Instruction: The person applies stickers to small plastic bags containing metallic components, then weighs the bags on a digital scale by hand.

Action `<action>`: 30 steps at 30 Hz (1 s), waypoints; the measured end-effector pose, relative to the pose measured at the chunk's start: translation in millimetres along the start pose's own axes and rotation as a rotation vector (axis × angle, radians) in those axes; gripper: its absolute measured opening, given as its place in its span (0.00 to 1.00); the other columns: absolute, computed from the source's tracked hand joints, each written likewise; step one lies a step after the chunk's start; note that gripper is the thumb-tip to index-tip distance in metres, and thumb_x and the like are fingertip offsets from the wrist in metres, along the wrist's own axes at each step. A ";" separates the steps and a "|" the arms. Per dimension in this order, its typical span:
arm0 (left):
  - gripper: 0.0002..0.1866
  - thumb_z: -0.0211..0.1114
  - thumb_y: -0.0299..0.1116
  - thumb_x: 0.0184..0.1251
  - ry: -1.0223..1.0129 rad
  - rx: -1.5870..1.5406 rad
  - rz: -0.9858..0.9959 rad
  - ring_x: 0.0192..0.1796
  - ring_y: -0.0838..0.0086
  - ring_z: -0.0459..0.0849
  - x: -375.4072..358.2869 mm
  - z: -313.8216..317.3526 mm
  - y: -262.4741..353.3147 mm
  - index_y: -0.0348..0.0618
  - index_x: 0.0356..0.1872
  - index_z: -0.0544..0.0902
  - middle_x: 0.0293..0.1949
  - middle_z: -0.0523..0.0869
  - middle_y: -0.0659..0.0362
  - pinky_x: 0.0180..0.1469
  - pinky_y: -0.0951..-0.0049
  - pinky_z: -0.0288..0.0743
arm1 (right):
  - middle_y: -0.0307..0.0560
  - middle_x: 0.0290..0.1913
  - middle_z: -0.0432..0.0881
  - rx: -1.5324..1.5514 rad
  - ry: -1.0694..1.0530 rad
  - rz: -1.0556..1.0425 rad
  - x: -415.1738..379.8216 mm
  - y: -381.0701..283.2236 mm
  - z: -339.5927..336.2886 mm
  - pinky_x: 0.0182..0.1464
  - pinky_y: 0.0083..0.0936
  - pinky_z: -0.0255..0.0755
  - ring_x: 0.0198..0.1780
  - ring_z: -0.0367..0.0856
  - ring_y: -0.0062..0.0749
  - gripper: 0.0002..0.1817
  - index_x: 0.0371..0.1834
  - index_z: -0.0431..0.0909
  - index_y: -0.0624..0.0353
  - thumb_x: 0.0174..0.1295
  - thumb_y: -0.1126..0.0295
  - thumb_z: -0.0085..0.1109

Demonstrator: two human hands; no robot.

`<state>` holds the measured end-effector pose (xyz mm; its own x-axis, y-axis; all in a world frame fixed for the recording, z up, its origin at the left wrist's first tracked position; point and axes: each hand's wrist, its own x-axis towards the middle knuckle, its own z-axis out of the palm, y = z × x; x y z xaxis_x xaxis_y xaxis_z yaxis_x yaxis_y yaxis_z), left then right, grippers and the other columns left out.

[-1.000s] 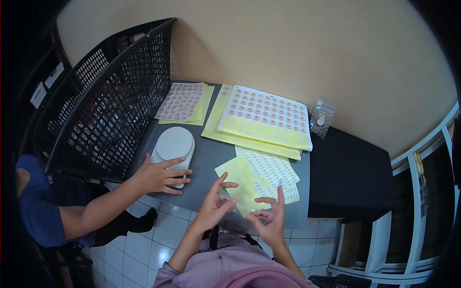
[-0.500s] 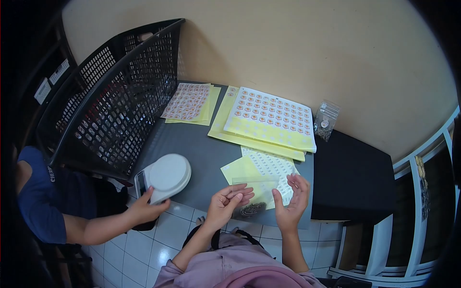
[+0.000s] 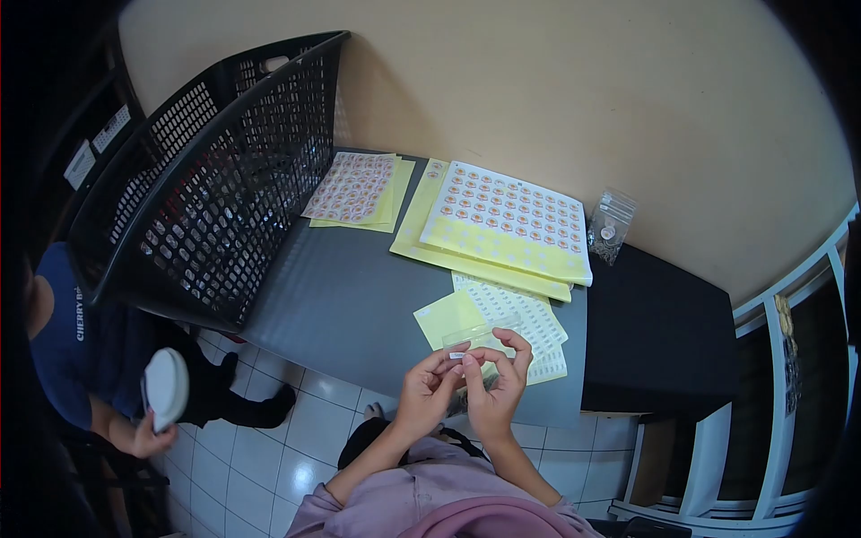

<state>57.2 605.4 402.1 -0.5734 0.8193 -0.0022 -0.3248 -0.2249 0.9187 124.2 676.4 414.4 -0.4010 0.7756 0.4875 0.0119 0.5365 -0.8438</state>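
Observation:
A small white label (image 3: pixel 456 355) sits at the meeting fingertips of both hands. My left hand (image 3: pixel 423 390) is closed, its fingers pinching behind the label. My right hand (image 3: pixel 496 394) has its thumb against the label's right end, the index finger arched above. Just beyond the fingers shows the top strip of a clear plastic zip bag (image 3: pixel 480 332); the hands mostly hide the bag and its dark contents. Beneath lie a sheet of small printed labels (image 3: pixel 529 314) and a yellow backing paper (image 3: pixel 446 318).
Stacked sticker sheets (image 3: pixel 511 208) lie at the back of the grey table (image 3: pixel 314 287), more stickers (image 3: pixel 354 186) to their left. A filled clear bag (image 3: pixel 612 224) rests near the wall. A black crate (image 3: pixel 224 179) stands left. A co-worker's hand (image 3: pixel 154 437) holds a white scale (image 3: pixel 168 386).
My right hand has moved left to meet my left hand at the label. The co-worker has carried the white scale away from the table, toward the lower left.

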 end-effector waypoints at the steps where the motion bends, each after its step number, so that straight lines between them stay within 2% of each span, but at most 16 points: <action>1: 0.15 0.47 0.21 0.64 0.003 -0.001 0.001 0.50 0.72 0.76 -0.5 -0.3 -1.4 0.32 0.52 0.68 0.46 0.78 0.51 0.50 0.74 0.73 | 0.48 0.47 0.68 -0.042 -0.003 -0.005 -0.4 0.0 0.8 0.52 0.37 0.55 0.51 0.63 0.41 0.04 0.25 0.77 0.57 0.47 0.72 0.61; 7: 0.15 0.45 0.20 0.65 0.000 0.040 0.068 0.50 0.70 0.76 -4.0 -6.5 -5.4 0.32 0.53 0.68 0.47 0.76 0.51 0.51 0.73 0.72 | 0.47 0.46 0.69 -0.089 0.015 -0.017 -2.7 2.4 9.5 0.51 0.35 0.55 0.50 0.65 0.40 0.05 0.23 0.77 0.55 0.42 0.72 0.64; 8: 0.15 0.46 0.21 0.64 0.019 0.057 0.101 0.49 0.73 0.76 -5.5 -8.8 -8.0 0.31 0.53 0.68 0.46 0.77 0.52 0.49 0.77 0.71 | 0.47 0.46 0.69 -0.088 0.013 -0.019 -1.8 2.1 11.0 0.51 0.35 0.55 0.50 0.65 0.40 0.05 0.23 0.77 0.55 0.42 0.72 0.64; 10: 0.16 0.46 0.21 0.64 0.045 0.072 0.131 0.47 0.77 0.75 -5.2 -13.4 -7.3 0.29 0.52 0.69 0.44 0.78 0.53 0.48 0.80 0.69 | 0.48 0.47 0.67 -0.124 -0.029 -0.050 -0.5 0.3 13.5 0.45 0.27 0.61 0.48 0.66 0.34 0.06 0.23 0.77 0.57 0.41 0.76 0.64; 13: 0.15 0.45 0.21 0.64 0.048 0.021 0.124 0.46 0.78 0.75 -5.4 -20.0 -0.3 0.27 0.51 0.69 0.43 0.79 0.53 0.46 0.81 0.68 | 0.48 0.47 0.67 -0.083 -0.030 -0.025 2.9 -2.9 21.7 0.43 0.24 0.63 0.46 0.67 0.31 0.06 0.23 0.77 0.58 0.40 0.78 0.63; 14: 0.15 0.45 0.22 0.64 0.046 0.032 0.135 0.45 0.78 0.76 -3.9 -21.9 2.2 0.27 0.50 0.69 0.43 0.79 0.53 0.46 0.81 0.69 | 0.48 0.47 0.67 -0.084 -0.034 -0.024 3.9 -2.5 24.9 0.43 0.24 0.63 0.46 0.67 0.31 0.06 0.23 0.77 0.58 0.40 0.78 0.63; 16: 0.15 0.44 0.22 0.64 0.038 0.044 0.146 0.45 0.78 0.76 -0.4 -26.5 7.3 0.27 0.50 0.69 0.43 0.79 0.53 0.46 0.81 0.69 | 0.47 0.45 0.70 -0.019 0.014 0.025 6.5 -1.4 32.3 0.50 0.33 0.56 0.49 0.67 0.37 0.06 0.22 0.78 0.54 0.39 0.72 0.66; 20: 0.13 0.45 0.22 0.64 0.021 0.109 0.183 0.43 0.78 0.77 8.5 -43.3 16.7 0.27 0.47 0.71 0.40 0.80 0.53 0.46 0.80 0.70 | 0.48 0.45 0.70 -0.011 0.022 0.010 14.1 -6.9 46.5 0.51 0.34 0.56 0.48 0.68 0.38 0.06 0.20 0.77 0.55 0.38 0.73 0.66; 23: 0.11 0.46 0.23 0.65 0.028 0.081 0.179 0.42 0.78 0.78 18.3 -50.3 31.3 0.27 0.43 0.72 0.38 0.82 0.52 0.45 0.80 0.71 | 0.50 0.45 0.67 0.074 0.026 -0.017 20.9 -10.1 59.6 0.53 0.34 0.56 0.50 0.66 0.39 0.12 0.24 0.73 0.58 0.37 0.73 0.67; 25: 0.10 0.47 0.24 0.65 0.037 0.019 0.180 0.42 0.78 0.79 25.4 -58.6 38.0 0.28 0.41 0.73 0.38 0.82 0.52 0.45 0.79 0.71 | 0.52 0.46 0.64 0.151 0.080 -0.023 26.8 -13.5 67.9 0.55 0.34 0.55 0.52 0.63 0.40 0.18 0.29 0.68 0.58 0.35 0.73 0.68; 26: 0.11 0.46 0.26 0.66 0.012 0.054 0.186 0.42 0.74 0.79 28.5 -65.5 38.4 0.29 0.40 0.73 0.38 0.82 0.51 0.46 0.76 0.72 | 0.53 0.49 0.60 0.112 0.036 -0.037 28.7 -12.2 70.0 0.56 0.34 0.53 0.54 0.59 0.40 0.24 0.34 0.64 0.58 0.35 0.72 0.69; 27: 0.11 0.45 0.28 0.67 -0.013 0.089 0.193 0.41 0.70 0.80 30.8 -71.7 39.2 0.30 0.40 0.73 0.38 0.81 0.50 0.47 0.73 0.73 | 0.53 0.49 0.60 0.111 0.038 -0.039 31.9 -14.5 73.0 0.56 0.34 0.53 0.54 0.59 0.40 0.24 0.34 0.64 0.58 0.35 0.72 0.69; 30: 0.10 0.47 0.28 0.66 -0.013 0.139 0.157 0.39 0.71 0.81 38.8 -88.5 44.7 0.30 0.37 0.74 0.36 0.81 0.50 0.44 0.74 0.74 | 0.54 0.52 0.58 0.043 -0.001 -0.003 41.2 -20.7 84.7 0.58 0.35 0.49 0.57 0.55 0.41 0.27 0.38 0.64 0.58 0.35 0.71 0.69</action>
<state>-46.1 580.5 408.2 -0.5985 0.7870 0.1501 -0.1243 -0.2763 0.9530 29.9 669.1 432.9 -0.4020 0.7736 0.4898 -0.0286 0.5241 -0.8512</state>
